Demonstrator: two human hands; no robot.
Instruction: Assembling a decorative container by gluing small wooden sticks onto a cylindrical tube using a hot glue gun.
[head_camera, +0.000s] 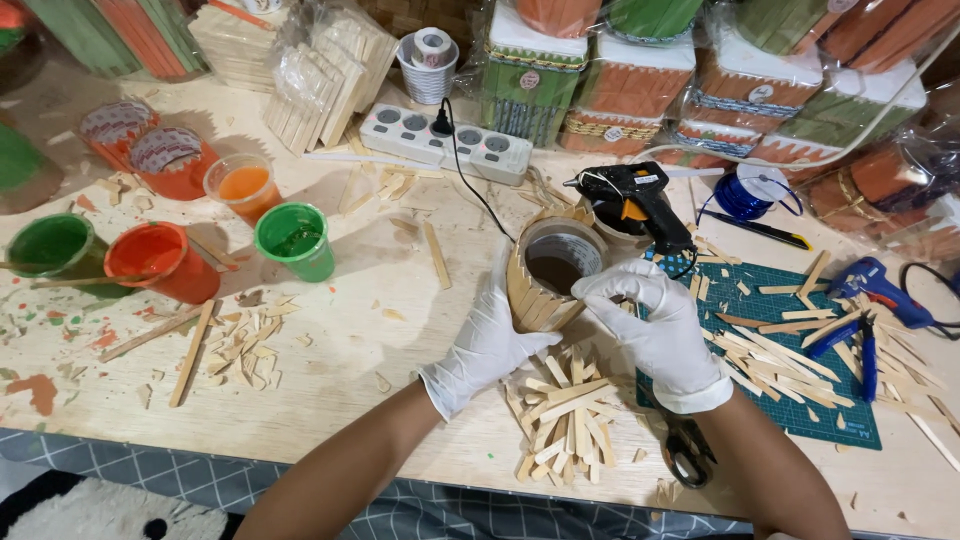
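Bare forearms reach up from the bottom edge over a checked cloth (150, 470) and I see a paint-spattered wooden table (380, 300). Left hand (485, 345), white-gloved, cups the stick-clad cup (548, 268); right hand (655, 325) pinches its rim. Loose craft sticks (565, 415) lie just below, scissors (688, 452) beside them. Paint cups (295, 238) stand left, a glue gun (640, 200) and green cutting mat (800, 400) right.

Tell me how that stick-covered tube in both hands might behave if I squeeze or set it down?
The tube looks hollow and open-topped, so probably light and easy to crush. Its wooden sticks seem only glued on, so a hard squeeze from the left hand or right hand may pop some off. Being round, it could roll on its side.
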